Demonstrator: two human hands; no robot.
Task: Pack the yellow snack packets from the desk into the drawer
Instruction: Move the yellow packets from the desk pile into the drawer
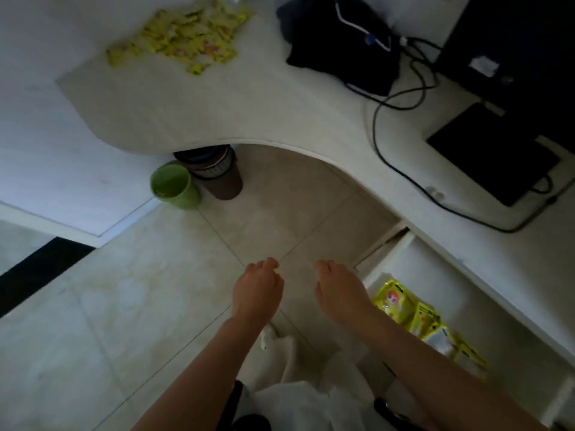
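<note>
Both forearms bare, reaching up from the bottom of the frame toward its centre, roughly parallel. Left hand [258, 290] back-up, fingers loosely curled, holding nothing. Right hand [339, 290] just beside it, apart, back-up too, fingers bent downward and relaxed, likewise empty.

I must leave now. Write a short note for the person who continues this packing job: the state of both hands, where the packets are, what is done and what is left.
Left hand: holds nothing, fingers loosely curled, above the floor.
Right hand: holds nothing, beside the open drawer.
Done: a few yellow packets lie in a row in the drawer.
Left: a big heap of yellow packets is on the far end of the desk. Carry these to the drawer, then close it if needed.
</note>
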